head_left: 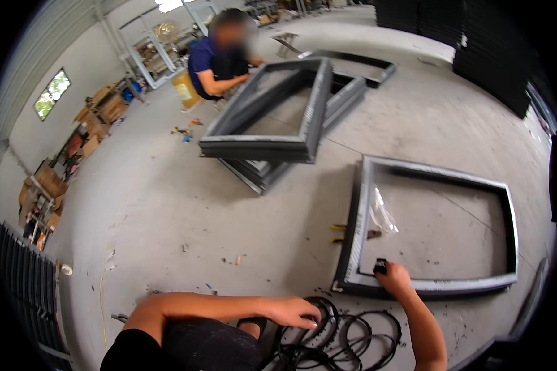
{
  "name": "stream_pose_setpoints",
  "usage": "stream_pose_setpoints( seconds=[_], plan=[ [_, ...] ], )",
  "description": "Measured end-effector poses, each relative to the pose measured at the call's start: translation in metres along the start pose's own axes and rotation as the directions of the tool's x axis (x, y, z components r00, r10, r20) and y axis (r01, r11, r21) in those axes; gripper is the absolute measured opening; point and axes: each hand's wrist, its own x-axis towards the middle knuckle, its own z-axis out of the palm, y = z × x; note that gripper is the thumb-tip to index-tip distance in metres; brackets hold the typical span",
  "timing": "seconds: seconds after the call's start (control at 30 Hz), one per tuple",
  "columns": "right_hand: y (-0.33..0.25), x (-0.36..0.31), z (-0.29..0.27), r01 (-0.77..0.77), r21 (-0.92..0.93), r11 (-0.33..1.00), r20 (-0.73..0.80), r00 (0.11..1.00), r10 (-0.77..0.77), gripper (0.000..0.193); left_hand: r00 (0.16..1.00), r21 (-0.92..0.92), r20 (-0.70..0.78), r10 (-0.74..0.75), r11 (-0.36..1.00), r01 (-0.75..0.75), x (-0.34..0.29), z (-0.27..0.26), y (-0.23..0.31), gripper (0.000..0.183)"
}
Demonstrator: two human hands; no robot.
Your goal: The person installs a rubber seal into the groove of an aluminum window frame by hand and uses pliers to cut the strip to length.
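Beside co-worker (205, 64): yellow bucket (184, 90); right hand (395, 279) holding black piece (380, 266); left hand (296, 311): grip unclear.

1. Smooth pale grey concrete floor (161, 241), crossed by thin dark joint lines and dotted with small scraps, brighter toward the far side
2. Plain off-white wall (93, 52) on the left, with pale grey ribbed cladding (15, 80) above it
3. Small rectangular dark-framed window (52, 94) in that wall, showing green foliage and daylight
4. Brown cardboard boxes (112, 110) and mixed clutter along the wall's foot
5. Tall pale-framed rectangular panel (161, 54) standing near the far corner
6. Small low metal stand (286, 42) on the far floor
7. Tall black stacks (427, 23) at upper right
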Motion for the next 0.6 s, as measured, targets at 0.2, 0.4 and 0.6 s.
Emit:
stream_pose_setpoints(
  seconds=[0.2, 0.4, 0.6],
  plan=[
    [-0.005, 0.000, -0.012, -0.069, -0.016, 0.998, 0.074, 0.995, 0.070, 0.039, 0.996, -0.017, 0.063, -0.055, 0.998, 0.056, 0.002, -0.001, -0.003, 0.046],
    [-0.001, 0.002, 0.004, -0.101, -0.050, 0.994, 0.068, 0.992, 0.104, 0.040, 0.999, 0.028, -0.047, -0.020, 0.999, 0.021, 0.005, -0.007, -0.016, 0.041],
    [-0.013, 0.006, -0.007, -0.068, 0.042, 0.997, 0.066, 0.996, 0.066, 0.035, 0.860, -0.108, -0.343, -0.377, 0.926, 0.362, 0.000, -0.001, -0.063, 0.030]
  ],
)
